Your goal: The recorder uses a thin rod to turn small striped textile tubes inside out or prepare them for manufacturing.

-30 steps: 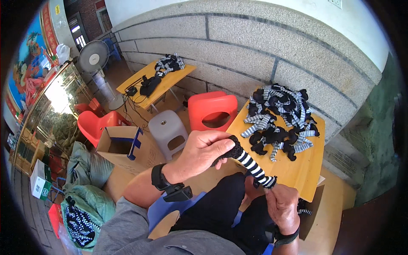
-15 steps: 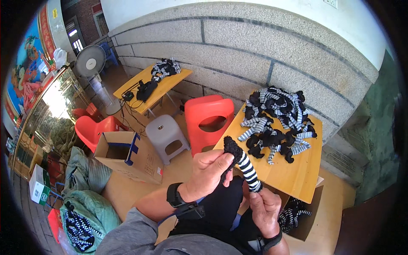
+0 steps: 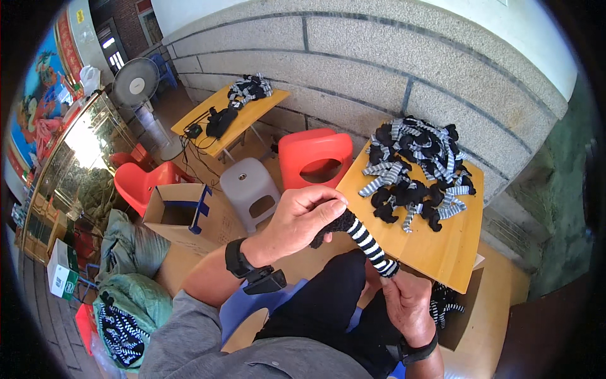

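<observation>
Pinching with thumb and fingers, the left hand (image 3: 302, 221) is holding the black end of a striped knit (image 3: 366, 242), which is slanting toward four o'clock to the right hand (image 3: 409, 306), pinching its other end. At the knit's one o'clock, a pile of knits (image 3: 429, 151) is lying on a table (image 3: 442, 259).

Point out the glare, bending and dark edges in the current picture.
Head view: bright glare on the glass panel at left; head view: joints in the stone wall curve, and the corners go black; head view: stripes on the knit piece between left hand and right hand show clearly.
</observation>
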The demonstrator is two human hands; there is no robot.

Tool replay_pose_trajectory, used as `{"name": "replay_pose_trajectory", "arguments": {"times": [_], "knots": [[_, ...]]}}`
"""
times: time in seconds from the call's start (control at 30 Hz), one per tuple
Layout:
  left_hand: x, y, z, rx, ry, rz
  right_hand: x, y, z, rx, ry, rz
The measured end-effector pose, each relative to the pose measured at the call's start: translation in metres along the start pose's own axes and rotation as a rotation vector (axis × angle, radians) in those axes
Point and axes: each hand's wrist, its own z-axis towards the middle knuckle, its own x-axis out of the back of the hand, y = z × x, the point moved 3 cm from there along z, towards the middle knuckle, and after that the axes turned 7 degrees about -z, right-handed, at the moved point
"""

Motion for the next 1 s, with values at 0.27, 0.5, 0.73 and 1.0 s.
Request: {"name": "replay_pose_trajectory", "arguments": {"times": [0.27, 0.5, 0.73, 1.0], "knots": [[-0.008, -0.003, -0.01, -0.006, -0.03, -0.304, 0.01, -0.002, -0.006, -0.151, -0.094, 0.166], [-0.009, -0.007, -0.013, -0.048, -0.045, -0.18, 0.011, -0.002, -0.01, -0.172, -0.033, 0.217], [-0.006, 0.005, -0.012, 0.011, -0.162, -0.548, 0.016, 0.009, -0.021, -0.339, -0.2, 0.462], [-0.008, 0.027, 0.003, -0.71, -0.21, 0.333, 0.008, 0.016, -0.029, -0.364, -0.292, 0.643]]}}
